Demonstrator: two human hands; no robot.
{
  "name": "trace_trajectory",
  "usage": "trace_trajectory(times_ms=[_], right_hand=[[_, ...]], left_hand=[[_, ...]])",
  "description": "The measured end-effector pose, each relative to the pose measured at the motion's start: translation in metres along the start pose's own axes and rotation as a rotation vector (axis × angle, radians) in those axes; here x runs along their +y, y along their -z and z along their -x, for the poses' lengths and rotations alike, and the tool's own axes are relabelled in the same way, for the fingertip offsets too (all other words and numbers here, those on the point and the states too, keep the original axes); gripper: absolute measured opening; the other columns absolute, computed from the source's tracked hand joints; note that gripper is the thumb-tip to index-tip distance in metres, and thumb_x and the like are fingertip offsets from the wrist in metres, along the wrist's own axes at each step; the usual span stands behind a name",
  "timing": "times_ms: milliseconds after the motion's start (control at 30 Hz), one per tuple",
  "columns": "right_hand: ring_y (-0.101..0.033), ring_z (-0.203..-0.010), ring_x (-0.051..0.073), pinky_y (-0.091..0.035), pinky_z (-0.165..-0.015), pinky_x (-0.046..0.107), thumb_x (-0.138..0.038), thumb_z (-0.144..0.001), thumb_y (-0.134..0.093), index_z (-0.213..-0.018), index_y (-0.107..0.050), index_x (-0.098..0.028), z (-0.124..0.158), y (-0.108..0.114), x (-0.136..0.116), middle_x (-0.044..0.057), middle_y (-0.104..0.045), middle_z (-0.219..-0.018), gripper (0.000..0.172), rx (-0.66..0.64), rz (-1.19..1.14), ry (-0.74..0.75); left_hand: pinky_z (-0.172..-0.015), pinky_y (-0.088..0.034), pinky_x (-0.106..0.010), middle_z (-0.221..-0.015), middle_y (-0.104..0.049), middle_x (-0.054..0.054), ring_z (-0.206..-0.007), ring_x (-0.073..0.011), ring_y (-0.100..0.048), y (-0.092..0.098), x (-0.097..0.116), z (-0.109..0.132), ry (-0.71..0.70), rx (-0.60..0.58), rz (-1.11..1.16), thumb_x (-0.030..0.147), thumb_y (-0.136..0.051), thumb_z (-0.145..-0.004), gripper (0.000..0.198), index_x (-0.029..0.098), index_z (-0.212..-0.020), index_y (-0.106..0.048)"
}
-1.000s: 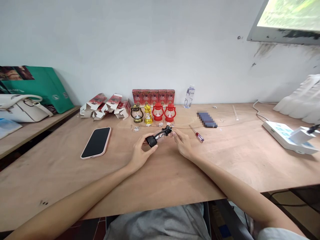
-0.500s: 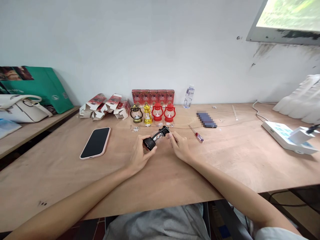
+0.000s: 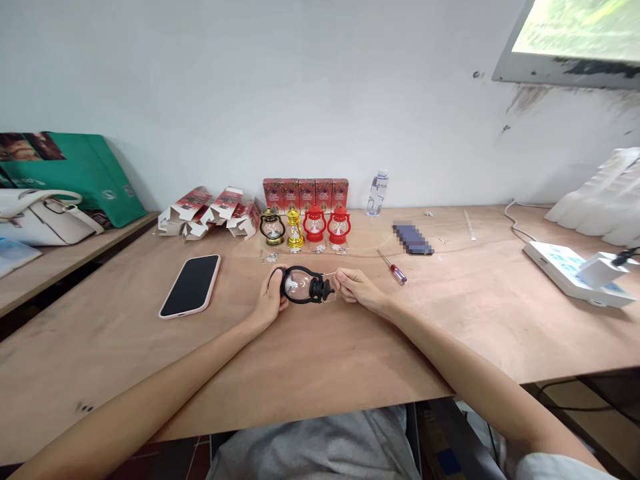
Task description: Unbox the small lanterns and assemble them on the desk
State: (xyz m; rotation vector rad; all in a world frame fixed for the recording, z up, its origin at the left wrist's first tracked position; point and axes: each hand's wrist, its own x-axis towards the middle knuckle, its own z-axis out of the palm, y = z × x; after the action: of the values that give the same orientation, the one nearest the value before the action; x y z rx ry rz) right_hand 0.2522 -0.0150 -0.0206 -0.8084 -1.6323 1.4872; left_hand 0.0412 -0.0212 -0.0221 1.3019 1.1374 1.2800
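Observation:
A small black lantern [image 3: 299, 285] with a clear globe lies on its side above the table, its cap pointing right. My left hand [image 3: 269, 297] is closed round its base. The fingers of my right hand [image 3: 356, 287] pinch a thin wire handle [image 3: 329, 274] beside the lantern's top. Behind stand a bronze lantern [image 3: 273, 228], a gold lantern [image 3: 295, 230] and two red lanterns [image 3: 315, 225], [image 3: 339, 227], with small metal pieces [image 3: 320, 249] in front of them.
Left are a phone [image 3: 191, 287] and opened boxes [image 3: 187, 210]. Red boxes [image 3: 307, 195] line the wall beside a bottle [image 3: 377, 193]. A screwdriver [image 3: 395, 269], a pixelated dark object [image 3: 413, 239] and a power strip [image 3: 575, 273] are on the right.
The black lantern has turned from a diagonal tilt to nearly level, with its globe facing up. My left hand has shifted left and my right hand slightly right.

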Motion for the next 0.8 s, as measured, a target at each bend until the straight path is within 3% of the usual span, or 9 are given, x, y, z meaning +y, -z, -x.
trace_trajectory(times_ms=[133, 233, 333, 400, 500, 600, 800], right_hand=[[-0.013, -0.038, 0.003, -0.014, -0.038, 0.018, -0.070, -0.075, -0.049, -0.063, -0.038, -0.022, 0.002, -0.002, 0.000, -0.013, -0.023, -0.042, 0.051, -0.055, -0.045, -0.004], [-0.012, -0.038, 0.003, -0.015, -0.038, 0.018, -0.071, -0.075, -0.049, -0.063, -0.038, -0.022, 0.002, -0.003, 0.001, -0.013, -0.023, -0.042, 0.052, -0.077, -0.048, -0.015], [-0.014, -0.038, 0.003, -0.016, -0.039, 0.018, -0.069, -0.075, -0.050, -0.063, -0.038, -0.021, 0.003, -0.007, 0.000, -0.013, -0.024, -0.044, 0.051, -0.067, -0.059, -0.010], [-0.017, -0.039, 0.004, -0.018, -0.039, 0.019, -0.068, -0.076, -0.050, -0.064, -0.039, -0.021, 0.002, -0.013, 0.001, -0.012, -0.026, -0.044, 0.050, -0.036, -0.076, 0.002], [-0.026, -0.040, 0.005, -0.022, -0.042, 0.020, -0.067, -0.079, -0.045, -0.066, -0.041, -0.021, 0.000, -0.025, 0.003, -0.010, -0.035, -0.043, 0.048, 0.011, -0.031, 0.036], [-0.035, -0.044, 0.007, -0.030, -0.046, 0.021, -0.068, -0.078, -0.045, -0.067, -0.046, -0.020, -0.006, -0.035, 0.007, -0.006, -0.048, -0.050, 0.049, 0.031, 0.046, 0.044], [-0.037, -0.046, 0.007, -0.035, -0.047, 0.022, -0.066, -0.074, -0.052, -0.075, -0.052, -0.020, -0.035, -0.061, 0.016, -0.005, -0.050, -0.059, 0.046, 0.024, -0.024, 0.034]], left_hand=[[-0.032, -0.019, -0.017, -0.053, -0.034, 0.009, -0.034, -0.0047, -0.024, -0.003, -0.006, 0.006, 0.051, -0.014, -0.031, 0.065, -0.039, -0.076, 0.047, 0.022, -0.092, -0.046], [-0.040, -0.032, -0.021, -0.062, -0.046, 0.004, -0.044, -0.0091, -0.038, -0.001, -0.009, 0.007, -0.078, 0.042, -0.149, 0.064, -0.039, -0.078, 0.045, 0.021, -0.090, -0.049], [-0.066, -0.045, -0.028, -0.081, -0.059, -0.002, -0.074, -0.0170, -0.055, 0.009, -0.005, 0.002, -0.275, 0.094, -0.323, 0.055, -0.036, -0.084, 0.040, 0.020, -0.087, -0.055], [-0.084, -0.042, -0.035, -0.088, -0.063, -0.004, -0.090, -0.0210, -0.056, 0.018, 0.002, -0.002, -0.322, 0.099, -0.475, 0.049, -0.032, -0.086, 0.039, 0.021, -0.087, -0.059], [-0.100, -0.028, -0.046, -0.093, -0.067, -0.005, -0.102, -0.0253, -0.054, 0.032, 0.013, -0.008, -0.320, 0.123, -0.724, 0.043, -0.035, -0.086, 0.037, 0.024, -0.085, -0.066], [-0.104, -0.017, -0.052, -0.099, -0.068, -0.006, -0.108, -0.0274, -0.053, 0.044, 0.021, -0.011, -0.306, 0.172, -0.872, 0.043, -0.038, -0.084, 0.037, 0.025, -0.083, -0.070], [-0.098, -0.023, -0.058, -0.095, -0.070, -0.008, -0.105, -0.0336, -0.054, 0.074, 0.031, -0.013, -0.109, 0.255, -0.956, 0.042, -0.041, -0.082, 0.037, 0.022, -0.073, -0.070]])
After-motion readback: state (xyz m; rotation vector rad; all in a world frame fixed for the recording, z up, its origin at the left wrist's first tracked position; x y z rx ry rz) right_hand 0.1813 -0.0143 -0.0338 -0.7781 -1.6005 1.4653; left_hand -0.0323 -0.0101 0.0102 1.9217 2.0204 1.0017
